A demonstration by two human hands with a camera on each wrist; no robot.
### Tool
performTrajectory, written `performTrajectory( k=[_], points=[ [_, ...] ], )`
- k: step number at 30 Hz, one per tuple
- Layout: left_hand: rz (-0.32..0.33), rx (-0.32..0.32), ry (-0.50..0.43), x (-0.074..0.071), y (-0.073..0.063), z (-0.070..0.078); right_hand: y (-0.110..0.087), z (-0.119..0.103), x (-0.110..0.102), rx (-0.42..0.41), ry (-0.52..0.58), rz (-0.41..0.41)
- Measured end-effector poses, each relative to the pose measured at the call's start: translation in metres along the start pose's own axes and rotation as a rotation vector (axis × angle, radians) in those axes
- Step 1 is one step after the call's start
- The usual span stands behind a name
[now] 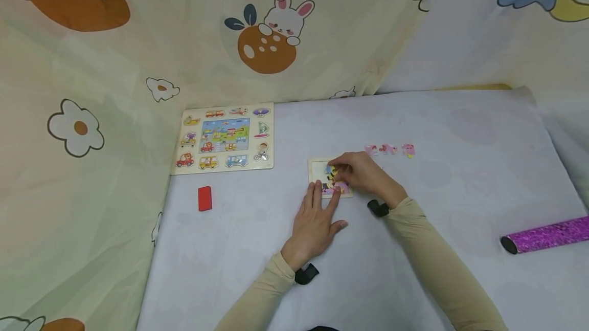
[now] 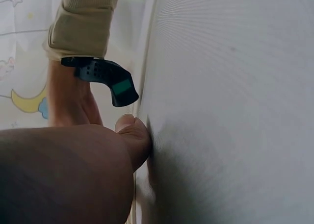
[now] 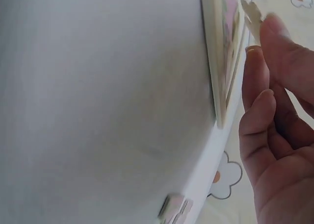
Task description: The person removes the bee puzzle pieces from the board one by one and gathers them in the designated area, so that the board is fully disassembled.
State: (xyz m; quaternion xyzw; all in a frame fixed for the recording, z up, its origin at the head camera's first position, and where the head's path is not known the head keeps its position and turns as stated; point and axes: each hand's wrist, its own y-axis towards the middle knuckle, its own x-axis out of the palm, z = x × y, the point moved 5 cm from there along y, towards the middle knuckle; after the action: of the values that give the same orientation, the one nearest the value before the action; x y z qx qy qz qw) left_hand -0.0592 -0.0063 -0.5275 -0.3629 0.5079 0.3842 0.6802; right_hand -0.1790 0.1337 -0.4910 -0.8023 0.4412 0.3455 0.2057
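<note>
A small square puzzle tray (image 1: 318,169) lies mid-table, with colourful pieces filling its lower part. My left hand (image 1: 312,231) rests at its near edge, fingers fairly straight and fingertips on the tray; in the left wrist view the thumb (image 2: 135,136) lies low over the cloth. Above the tray's right side my right hand (image 1: 365,173) pinches a puzzle piece (image 3: 252,17) between thumb and fingertips, and the piece is tilted up off the tray in the right wrist view. Several pink loose pieces (image 1: 408,150) lie in a row beyond the right hand.
At the back left lies a larger wooden vehicle puzzle board (image 1: 269,162). A red block (image 1: 204,198) sits in front of it. A glittery purple tube (image 1: 549,234) lies at the right edge. Patterned curtain (image 1: 193,39) hangs behind the white-covered table (image 1: 460,167).
</note>
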Motion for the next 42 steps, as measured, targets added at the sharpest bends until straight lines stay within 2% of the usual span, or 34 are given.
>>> performTrajectory(
  k=[10, 18, 24, 30, 35, 42],
  points=[
    [0.001, -0.004, -0.001, 0.002, 0.0, 0.0, -0.014, 0.022, -0.021, 0.079, 0.094, 0.101],
    [0.002, -0.001, -0.016, 0.001, -0.001, 0.0, -0.032, 0.044, -0.053, 0.114, 0.149, 0.227],
    [0.006, -0.001, -0.009, 0.001, -0.001, 0.001, -0.05, 0.065, -0.076, 0.139, 0.147, 0.29],
    [0.008, -0.002, -0.013, 0.0, -0.001, 0.001, -0.069, 0.085, -0.086, 0.175, 0.209, 0.295],
    [0.018, 0.002, -0.018, 0.0, -0.001, 0.001, -0.083, 0.098, -0.087, 0.219, 0.133, 0.252],
    [0.011, -0.001, -0.011, 0.0, -0.001, 0.001, -0.095, 0.11, -0.083, 0.308, 0.089, 0.18]
  ],
)
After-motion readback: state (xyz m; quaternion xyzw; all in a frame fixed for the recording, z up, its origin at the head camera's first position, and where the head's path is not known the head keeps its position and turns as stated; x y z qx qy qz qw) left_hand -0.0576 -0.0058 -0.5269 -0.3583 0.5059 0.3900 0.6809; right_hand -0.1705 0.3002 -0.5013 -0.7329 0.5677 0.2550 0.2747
